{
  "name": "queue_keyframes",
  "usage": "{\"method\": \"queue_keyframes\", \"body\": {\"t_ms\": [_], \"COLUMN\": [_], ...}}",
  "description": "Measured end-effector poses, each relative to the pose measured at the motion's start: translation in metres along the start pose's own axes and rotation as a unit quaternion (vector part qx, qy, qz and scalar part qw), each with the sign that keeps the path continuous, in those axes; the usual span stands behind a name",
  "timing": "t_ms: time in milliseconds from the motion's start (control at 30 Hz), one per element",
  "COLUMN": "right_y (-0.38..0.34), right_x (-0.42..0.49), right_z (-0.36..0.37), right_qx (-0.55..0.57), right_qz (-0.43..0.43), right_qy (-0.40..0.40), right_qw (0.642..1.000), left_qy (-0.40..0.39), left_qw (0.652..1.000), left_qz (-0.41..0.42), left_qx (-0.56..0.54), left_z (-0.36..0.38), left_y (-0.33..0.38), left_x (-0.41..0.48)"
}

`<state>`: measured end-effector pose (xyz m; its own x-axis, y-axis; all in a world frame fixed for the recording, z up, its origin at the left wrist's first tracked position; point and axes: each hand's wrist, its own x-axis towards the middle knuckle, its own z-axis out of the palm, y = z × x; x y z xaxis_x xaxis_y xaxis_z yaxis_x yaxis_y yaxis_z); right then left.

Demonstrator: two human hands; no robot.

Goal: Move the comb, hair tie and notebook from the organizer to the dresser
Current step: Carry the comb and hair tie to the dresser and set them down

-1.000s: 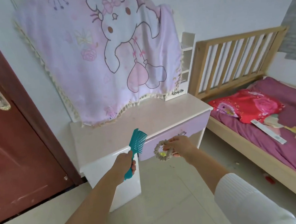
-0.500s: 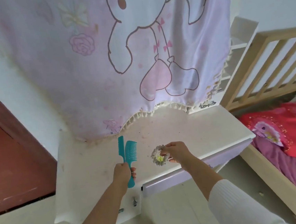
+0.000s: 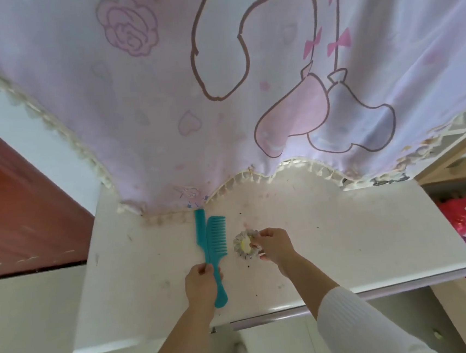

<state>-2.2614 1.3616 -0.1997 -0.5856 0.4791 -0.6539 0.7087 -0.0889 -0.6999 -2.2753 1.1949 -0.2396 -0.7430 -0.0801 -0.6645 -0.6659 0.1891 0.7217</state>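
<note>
Head view — steeply down, close

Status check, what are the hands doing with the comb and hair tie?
Left hand gripping teal comb over dresser. Right hand pinching hair tie at the top. Notebook not in view. Nothing in the way.

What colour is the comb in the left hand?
Teal. The comb, held by the left hand, shows clearly in the head view, the only one.

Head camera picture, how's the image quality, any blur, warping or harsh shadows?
Head view: strong wide-angle bending at the edges, so the dresser front curves; soft, even daylight, only faint shadows under the comb and hair tie; the cartoon cloth and red door look slightly smeared; both hands fairly sharp.
</note>
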Motion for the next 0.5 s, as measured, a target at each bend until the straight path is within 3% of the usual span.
{"method": "queue_keyframes", "body": {"t_ms": [133, 267, 400, 500], "right_y": [0.016, 0.016, 0.011, 0.016], "right_x": [0.009, 0.011, 0.004, 0.0], "right_z": [-0.005, -0.015, -0.024, -0.033], "right_qx": [-0.097, -0.122, -0.067, 0.035], "right_qz": [-0.011, -0.044, -0.073, -0.061], "right_qy": [0.022, 0.029, -0.018, -0.005], "right_qw": [0.995, 0.991, 0.995, 0.998], "left_qy": [0.034, 0.061, 0.084, 0.092], "left_qw": [0.999, 0.996, 0.991, 0.987], "left_qz": [0.009, 0.021, 0.036, 0.039], "left_qx": [0.023, 0.06, 0.102, 0.124], "left_z": [0.003, 0.002, -0.006, -0.013], "left_y": [0.0, 0.003, 0.003, -0.002], "left_x": [0.0, -0.003, -0.005, -0.006]}}
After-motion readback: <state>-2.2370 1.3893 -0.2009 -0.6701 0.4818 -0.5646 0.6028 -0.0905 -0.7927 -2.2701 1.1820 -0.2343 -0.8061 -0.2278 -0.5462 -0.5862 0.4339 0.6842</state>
